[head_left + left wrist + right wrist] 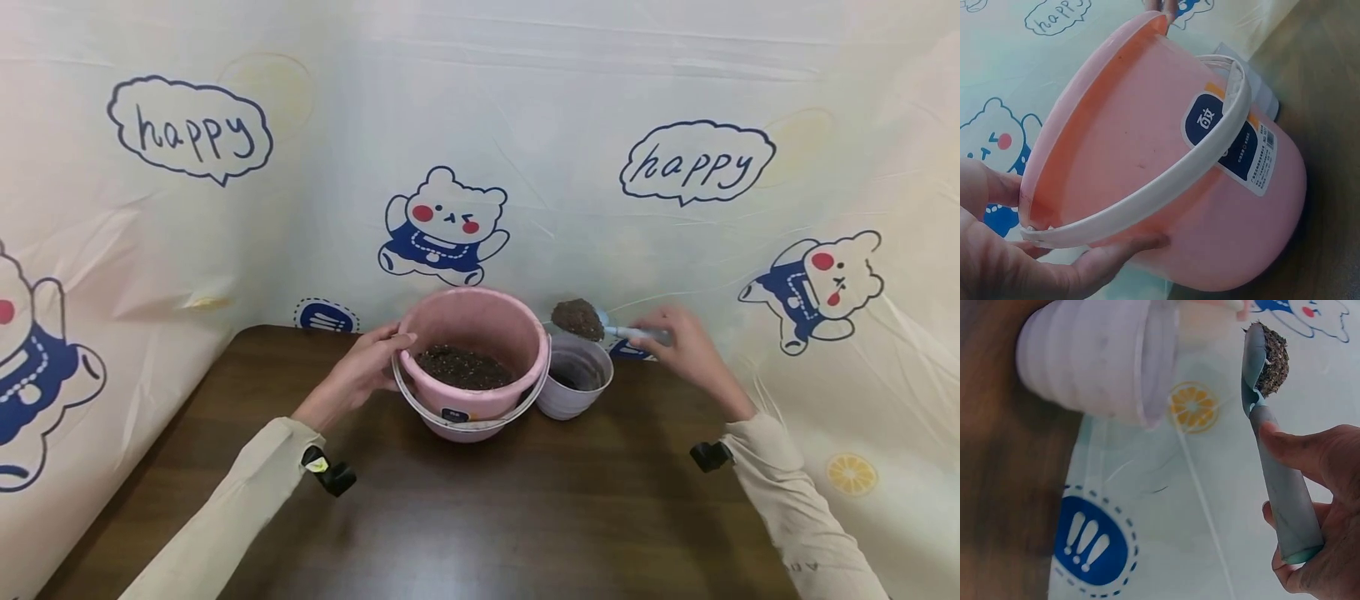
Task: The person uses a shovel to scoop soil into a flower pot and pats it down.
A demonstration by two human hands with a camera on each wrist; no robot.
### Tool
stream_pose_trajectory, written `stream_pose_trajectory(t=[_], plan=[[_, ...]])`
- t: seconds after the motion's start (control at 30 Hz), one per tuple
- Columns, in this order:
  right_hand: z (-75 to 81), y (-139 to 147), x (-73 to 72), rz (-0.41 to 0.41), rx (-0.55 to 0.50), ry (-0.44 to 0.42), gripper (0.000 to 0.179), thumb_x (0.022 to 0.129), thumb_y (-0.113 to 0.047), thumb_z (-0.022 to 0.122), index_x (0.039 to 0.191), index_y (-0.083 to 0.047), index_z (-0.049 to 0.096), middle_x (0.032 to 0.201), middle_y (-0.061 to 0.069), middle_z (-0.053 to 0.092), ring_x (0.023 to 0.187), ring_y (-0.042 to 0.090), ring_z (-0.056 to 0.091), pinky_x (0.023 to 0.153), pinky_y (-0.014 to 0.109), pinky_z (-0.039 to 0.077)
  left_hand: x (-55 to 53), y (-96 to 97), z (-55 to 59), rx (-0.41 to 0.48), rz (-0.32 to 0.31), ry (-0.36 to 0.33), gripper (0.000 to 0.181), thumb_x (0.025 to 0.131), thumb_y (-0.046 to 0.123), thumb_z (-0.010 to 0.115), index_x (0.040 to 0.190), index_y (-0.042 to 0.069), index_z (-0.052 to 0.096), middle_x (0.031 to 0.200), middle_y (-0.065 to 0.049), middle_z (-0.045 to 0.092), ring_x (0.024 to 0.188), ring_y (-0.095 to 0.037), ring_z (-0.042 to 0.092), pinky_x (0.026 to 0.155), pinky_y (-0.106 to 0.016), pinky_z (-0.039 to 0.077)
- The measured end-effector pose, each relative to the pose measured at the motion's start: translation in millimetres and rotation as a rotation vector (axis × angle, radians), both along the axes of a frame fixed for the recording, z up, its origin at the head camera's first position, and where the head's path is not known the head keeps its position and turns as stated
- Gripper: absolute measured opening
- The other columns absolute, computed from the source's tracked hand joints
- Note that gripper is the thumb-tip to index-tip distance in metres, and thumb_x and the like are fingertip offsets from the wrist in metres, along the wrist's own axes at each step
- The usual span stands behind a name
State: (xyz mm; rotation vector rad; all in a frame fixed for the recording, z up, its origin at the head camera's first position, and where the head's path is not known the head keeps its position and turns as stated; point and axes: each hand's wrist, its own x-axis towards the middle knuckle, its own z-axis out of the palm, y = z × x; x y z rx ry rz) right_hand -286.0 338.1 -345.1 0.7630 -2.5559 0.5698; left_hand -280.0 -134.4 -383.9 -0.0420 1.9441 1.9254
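Beige sleeves | hands: left grips pink bucket; right grips scoop heaped with soil | scoop points left, above pot rim; right hand nearer

"happy" and "!!!" on backdrop; blurred label on bucket
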Motion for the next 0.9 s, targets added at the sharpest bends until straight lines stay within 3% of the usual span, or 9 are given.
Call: stream_pose_trajectory(t=[0.27,0.43,0.57,0.77,0.9], plan=[[-18.6,7,2.8,-0.071,0.096,0.097,0.024,0.081,-0.003,0.087,0.103,0.001,0.080,0.090,0.017,0.072,0.083,0.036,0.062,0.070,0.049,0.043,0.4,-1.1,-1.2,0.029,-0.036,-0.027,0.071,0.111,0.030,0.046,0.169,0.009,0.010,0.170,-0.025,0.020,0.151,-0.044,0.031,0.113,-0.067,0.040],[-30.7,4,6.5,-0.149,0.167,0.144,0.024,0.080,-0.006,0.088,0.102,-0.001,0.081,0.092,0.014,0.066,0.086,0.036,0.056,0.070,0.051,0.035,0.7,-1.5,-2.1,0.034,-0.043,-0.033,0.069,0.111,0.030,0.045,0.169,0.009,0.012,0.170,-0.025,0.020,0.151,-0.044,0.032,0.113,-0.066,0.040],[-40.1,1,7.2,-0.143,0.222,0.298,0.021,0.078,-0.002,0.088,0.097,-0.003,0.081,0.090,0.014,0.062,0.084,0.036,0.052,0.069,0.052,0.032,0.7,-2.7,-1.3,0.031,-0.045,-0.034,0.069,0.111,0.030,0.045,0.169,0.009,0.012,0.170,-0.026,0.021,0.151,-0.044,0.033,0.113,-0.065,0.040],[-46.7,0,8.1,-0.118,0.321,0.529,0.007,0.089,0.002,0.074,0.094,-0.003,0.074,0.090,0.018,0.059,0.082,0.039,0.051,0.068,0.056,0.034,0.7,-2.4,-1.0,0.026,-0.050,-0.030,0.070,0.111,0.030,0.046,0.169,0.009,0.012,0.170,-0.025,0.021,0.151,-0.044,0.033,0.113,-0.065,0.041],[-49.6,3,10.9,-0.130,0.416,0.586,0.021,0.098,0.011,0.054,0.102,-0.001,0.071,0.093,0.021,0.062,0.086,0.041,0.052,0.068,0.056,0.036,-0.3,-2.1,-0.9,0.020,-0.050,-0.030,0.070,0.111,0.030,0.046,0.169,0.010,0.011,0.171,-0.024,0.020,0.152,-0.044,0.031,0.115,-0.065,0.039]])
